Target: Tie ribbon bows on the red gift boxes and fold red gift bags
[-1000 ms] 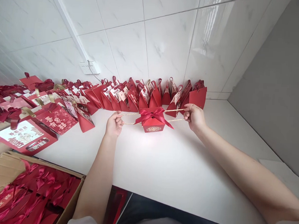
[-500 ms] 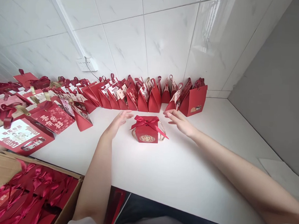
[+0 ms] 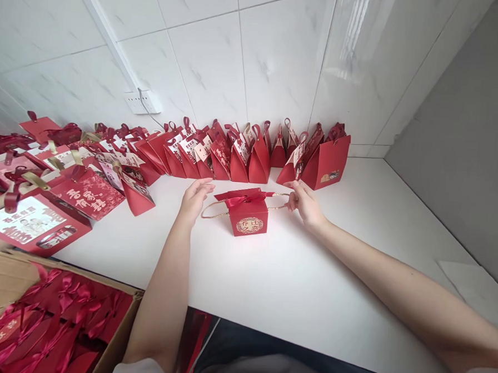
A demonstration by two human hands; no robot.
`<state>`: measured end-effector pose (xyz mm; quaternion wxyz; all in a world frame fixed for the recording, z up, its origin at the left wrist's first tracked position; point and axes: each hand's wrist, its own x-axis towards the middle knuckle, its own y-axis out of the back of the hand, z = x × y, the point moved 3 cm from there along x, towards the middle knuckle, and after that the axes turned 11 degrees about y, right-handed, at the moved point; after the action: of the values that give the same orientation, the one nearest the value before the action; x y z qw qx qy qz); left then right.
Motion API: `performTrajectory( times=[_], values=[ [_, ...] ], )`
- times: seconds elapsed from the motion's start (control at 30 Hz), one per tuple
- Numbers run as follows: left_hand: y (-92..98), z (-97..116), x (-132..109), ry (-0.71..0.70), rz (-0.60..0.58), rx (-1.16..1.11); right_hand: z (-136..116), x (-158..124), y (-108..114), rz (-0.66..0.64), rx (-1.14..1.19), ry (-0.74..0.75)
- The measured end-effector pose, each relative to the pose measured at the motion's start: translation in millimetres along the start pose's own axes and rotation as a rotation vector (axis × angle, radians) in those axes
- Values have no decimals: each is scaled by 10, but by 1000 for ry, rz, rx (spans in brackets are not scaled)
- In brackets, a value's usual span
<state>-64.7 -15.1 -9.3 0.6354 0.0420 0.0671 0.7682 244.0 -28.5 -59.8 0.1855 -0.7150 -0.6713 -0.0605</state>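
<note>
A small red gift box [image 3: 249, 219] stands on the white table, with a red ribbon bow [image 3: 248, 199] at its top and a round gold emblem on its front. Twisted gold cord handles stretch out from both sides. My right hand [image 3: 306, 206] is closed on the end of the right cord handle [image 3: 279, 195], its fingers pinched. Close by the left cord handle [image 3: 218, 214] is my left hand [image 3: 193, 201], its fingers stretched toward the box and holding nothing that shows.
Several red gift boxes [image 3: 259, 159] with ribbon loops line the tiled wall. More gift boxes [image 3: 84, 194] crowd the left side. At lower left, a cardboard carton [image 3: 127, 319] holds ribboned red boxes. A socket [image 3: 142, 102] with a cable is on the wall.
My right hand has closed on the right cord handle, now pulled outward. The left handle has swung out too. The box has turned slightly, and the bow's long ribbon tail no longer hangs at the right.
</note>
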Motion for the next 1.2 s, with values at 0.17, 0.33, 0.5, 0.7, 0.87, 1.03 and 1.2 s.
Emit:
performTrajectory(
  times=[0.17, 0.33, 0.5, 0.7, 0.87, 1.03, 1.2],
  values=[
    [-188, 180, -274, -198, -375, 188, 72, -11, 22, 73, 31, -10],
    [-352, 112, -392, -235, -522, 377, 129, -16, 34, 110, 57, -39],
    [-191, 77, -161, -300, -140, 246, 186, -48, 26, 156, 49, -90],
    [-66, 35, -45, -197, 64, 42, 235, -81, -5, 152, 25, -97],
    [-374, 50, -324, -203, -395, 276, 101, -176, -150, -137, 60, -29],
    [-335, 22, -265, -127, -380, 139, -3, -245, -183, -167, 8, 34],
    [-157, 62, -139, -152, -237, -28, 58, -188, -92, 41, -28, 83]
  ],
)
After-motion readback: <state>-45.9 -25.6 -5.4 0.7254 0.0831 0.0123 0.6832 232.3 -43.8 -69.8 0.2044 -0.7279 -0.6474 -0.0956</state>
